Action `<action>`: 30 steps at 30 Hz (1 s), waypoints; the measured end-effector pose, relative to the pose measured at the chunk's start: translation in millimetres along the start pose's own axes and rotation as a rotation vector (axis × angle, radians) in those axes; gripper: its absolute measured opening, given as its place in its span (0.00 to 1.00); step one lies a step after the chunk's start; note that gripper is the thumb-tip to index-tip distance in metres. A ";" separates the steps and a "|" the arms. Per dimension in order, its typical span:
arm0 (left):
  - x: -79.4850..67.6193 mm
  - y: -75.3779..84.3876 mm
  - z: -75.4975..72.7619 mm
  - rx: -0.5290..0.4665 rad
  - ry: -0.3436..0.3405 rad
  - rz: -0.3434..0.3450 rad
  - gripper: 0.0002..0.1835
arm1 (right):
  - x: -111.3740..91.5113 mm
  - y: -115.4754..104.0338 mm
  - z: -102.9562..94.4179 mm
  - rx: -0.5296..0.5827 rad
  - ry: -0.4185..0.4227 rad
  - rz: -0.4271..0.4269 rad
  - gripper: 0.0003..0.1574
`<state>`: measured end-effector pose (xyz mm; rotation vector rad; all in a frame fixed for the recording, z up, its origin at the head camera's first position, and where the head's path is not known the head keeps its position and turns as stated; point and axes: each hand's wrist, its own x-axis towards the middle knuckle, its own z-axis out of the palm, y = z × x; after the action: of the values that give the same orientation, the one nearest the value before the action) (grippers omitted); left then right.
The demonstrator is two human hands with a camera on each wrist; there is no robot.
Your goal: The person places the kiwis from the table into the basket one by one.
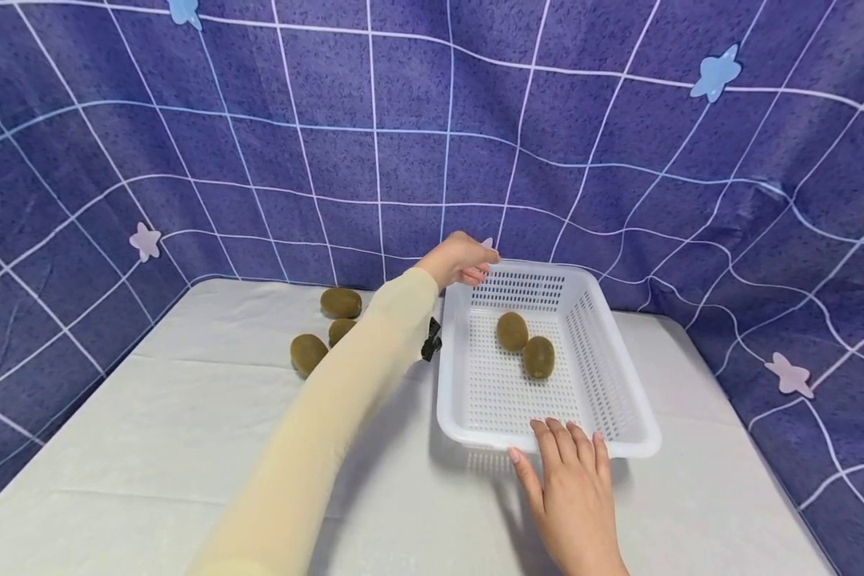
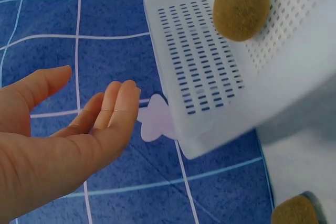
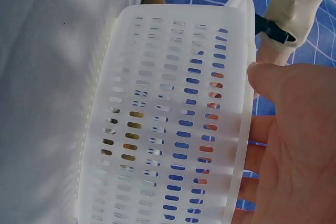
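Observation:
A white perforated plastic basket point(image 1: 630, 384) stands on the table, with two brown kiwis, one kiwi point(image 1: 512, 331) touching the other kiwi point(image 1: 538, 358), on its floor. My right hand point(image 1: 574, 496) grips the near rim, fingers over the edge and thumb on the outer side; the right wrist view shows the thumb point(image 3: 268, 80) at the rim. Over the far left corner of the basket is my left hand point(image 1: 462, 260). In the left wrist view this hand point(image 2: 79, 135) holds nothing, its fingers loosely bent and the thumb apart.
Left of the basket lie more kiwis: a far kiwi point(image 1: 342, 302), a near kiwi point(image 1: 308, 354) and one kiwi point(image 1: 340, 330) partly hidden behind the left sleeve point(image 1: 331, 416). A white cloth covers the table point(image 1: 151, 448). A blue gridded curtain point(image 1: 403, 160) hangs behind.

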<state>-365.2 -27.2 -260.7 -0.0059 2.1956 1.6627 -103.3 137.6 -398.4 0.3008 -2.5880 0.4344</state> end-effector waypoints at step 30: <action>8.3 -78.2 -89.4 0.134 0.138 0.086 0.22 | 0.1 0.7 0.7 0.004 0.004 0.002 0.31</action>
<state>-381.5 -131.5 -315.6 0.0107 2.4394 1.5994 -103.8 137.9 -399.1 0.2989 -2.5840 0.4400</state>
